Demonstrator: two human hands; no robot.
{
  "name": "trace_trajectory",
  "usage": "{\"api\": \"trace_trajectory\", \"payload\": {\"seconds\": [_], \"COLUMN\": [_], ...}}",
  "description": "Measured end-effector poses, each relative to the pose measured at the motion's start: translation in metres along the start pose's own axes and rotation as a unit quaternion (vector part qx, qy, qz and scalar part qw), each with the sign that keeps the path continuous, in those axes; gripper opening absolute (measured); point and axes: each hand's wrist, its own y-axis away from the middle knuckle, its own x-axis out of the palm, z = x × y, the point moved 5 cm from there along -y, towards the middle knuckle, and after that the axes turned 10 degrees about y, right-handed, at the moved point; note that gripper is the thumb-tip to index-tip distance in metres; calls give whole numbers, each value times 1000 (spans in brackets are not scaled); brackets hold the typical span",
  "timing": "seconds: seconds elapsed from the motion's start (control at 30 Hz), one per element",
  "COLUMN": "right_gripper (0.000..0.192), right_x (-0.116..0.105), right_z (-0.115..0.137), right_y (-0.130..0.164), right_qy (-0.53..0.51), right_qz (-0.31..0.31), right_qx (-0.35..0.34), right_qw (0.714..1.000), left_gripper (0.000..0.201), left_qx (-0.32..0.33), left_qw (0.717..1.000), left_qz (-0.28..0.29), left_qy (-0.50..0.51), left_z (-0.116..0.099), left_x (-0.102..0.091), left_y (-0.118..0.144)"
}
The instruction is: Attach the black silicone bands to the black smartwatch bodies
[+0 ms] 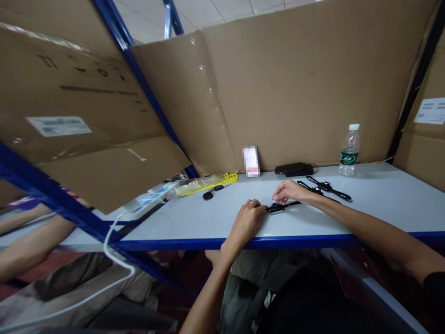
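Note:
A black spokeshave [277, 208] lies near the front of the table, its middle body between my two hands. My left hand [251, 214] is closed around its left handle, with a ring on one finger. Just above the tool's body, my right hand [287, 191] has thumb and fingers pinched together; whatever is between the fingertips is too small to make out. Behind my right hand lies another black spokeshave [326, 186]. A further one [308, 186] is partly covered by my right wrist.
A water bottle [348, 152] stands at the back right. Dark flat devices [294, 169] and a blurred upright screen [251, 161] are along the cardboard wall [306, 93]. Keys [212, 192] and yellow-edged plastic packaging [205, 183] lie left. Another person's arm [41, 236] shows beyond the blue post.

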Motion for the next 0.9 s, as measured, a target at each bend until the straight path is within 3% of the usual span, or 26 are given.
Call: {"api": "trace_trajectory", "payload": {"seconds": [0.2, 0.73, 0.9], "right_gripper": [9, 8, 7], "right_x": [-3, 1, 4], "right_z": [-9, -20, -23], "right_y": [-7, -19, -20], "right_qy": [52, 149, 128], "right_qz": [-41, -45, -34], "right_qx": [7, -49, -44], "right_qw": [998, 987, 990], "left_gripper": [31, 31, 29], "left_qx": [0, -3, 4], "left_qw": [1000, 1000, 1000], "left_qz": [-1, -5, -12], "left_qy": [0, 1, 2], "left_z": [-1, -1, 0], "left_x": [0, -1, 0], "left_y": [0, 0, -1]}}
